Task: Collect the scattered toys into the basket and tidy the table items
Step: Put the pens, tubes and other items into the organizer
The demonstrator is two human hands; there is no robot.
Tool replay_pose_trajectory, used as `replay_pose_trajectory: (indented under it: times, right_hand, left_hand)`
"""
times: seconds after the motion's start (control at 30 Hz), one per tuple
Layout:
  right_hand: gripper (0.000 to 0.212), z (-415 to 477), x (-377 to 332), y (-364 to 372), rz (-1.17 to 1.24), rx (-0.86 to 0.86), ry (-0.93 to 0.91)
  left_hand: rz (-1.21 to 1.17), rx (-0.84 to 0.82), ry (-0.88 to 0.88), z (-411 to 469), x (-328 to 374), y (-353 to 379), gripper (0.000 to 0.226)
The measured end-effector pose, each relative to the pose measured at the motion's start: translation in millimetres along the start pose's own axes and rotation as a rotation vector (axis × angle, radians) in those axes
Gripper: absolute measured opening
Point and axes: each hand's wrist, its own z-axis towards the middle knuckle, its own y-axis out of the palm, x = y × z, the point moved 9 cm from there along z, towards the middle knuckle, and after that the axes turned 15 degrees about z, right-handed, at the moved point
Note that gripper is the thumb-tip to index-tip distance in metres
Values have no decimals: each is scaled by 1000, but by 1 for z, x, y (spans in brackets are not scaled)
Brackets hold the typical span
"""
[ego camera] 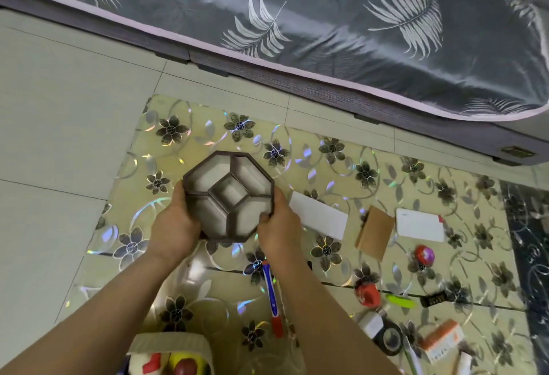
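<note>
An octagonal brown tray (208,163) with empty white compartments is held over the flowered table. My left hand (175,223) grips its left rim and my right hand (277,226) grips its lower right rim. A beige basket (169,342) at the bottom edge holds several toys, red and yellow ones among them. Loose on the table lie a red and purple ball (424,254), a red toy (368,294) and a blue and red pen (271,300), the pen partly under my right forearm.
To the right lie a white card (319,218), a brown cardboard box (375,233), a second white card (420,224), a green marker (399,301), a black tape roll (390,339) and an orange and white box (442,342). A grey leaf-patterned sofa (326,18) runs behind the table.
</note>
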Motion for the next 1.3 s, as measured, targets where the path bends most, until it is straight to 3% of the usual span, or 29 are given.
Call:
replay_pose_trajectory:
  times: [0.47,0.77,0.93,1.1,1.3]
  right_hand:
    - [45,6,96,-100,219,91,107]
    - [42,1,128,-125,313,118,141]
    - [39,-3,131,-128,336,27,83]
    - [39,-5,169,-183,268,66,35]
    - [44,15,219,-267,82,182,-42]
  left_hand:
    - [125,-30,112,-17,95,76,65]
    - [146,-49,146,-28,117,101,50]
    - [298,-23,166,-42,126,94,58]
    - [410,297,474,-93,205,89,72]
    - [381,182,924,-144,310,189,68]
